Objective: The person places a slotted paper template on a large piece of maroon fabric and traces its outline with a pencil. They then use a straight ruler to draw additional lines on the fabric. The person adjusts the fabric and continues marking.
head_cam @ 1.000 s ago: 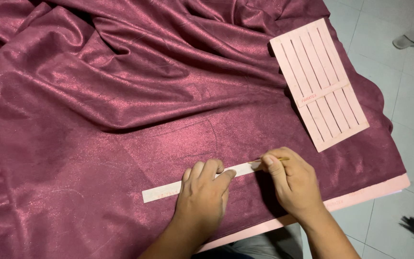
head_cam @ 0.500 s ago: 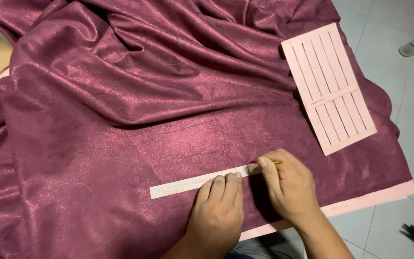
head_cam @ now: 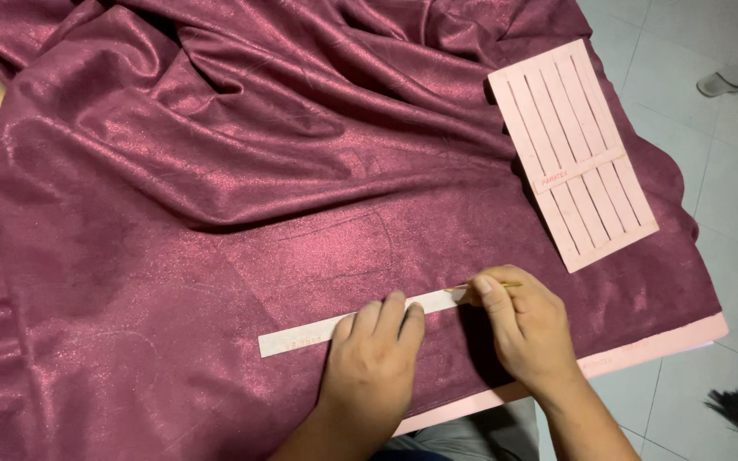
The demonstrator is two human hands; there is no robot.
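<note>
Just past my left fingertips lies the pale ruler strip point(head_cam: 348, 323), flat on the maroon fabric point(head_cam: 215, 171), its free end running out to their left. My left hand point(head_cam: 375, 369) presses it down, fingers flat and together, gripping nothing. My right hand point(head_cam: 530, 329) is pinched closed on a thin yellow pencil point(head_cam: 493, 285), tip at the strip's right end. I judge I am marking a line along the ruler; next calls for steady pressure and an even stroke. Since a second ago, my left hand has slid rightward, nearer my right. Beyond my right fingers lies a pink slatted template point(head_cam: 574, 154).
</note>
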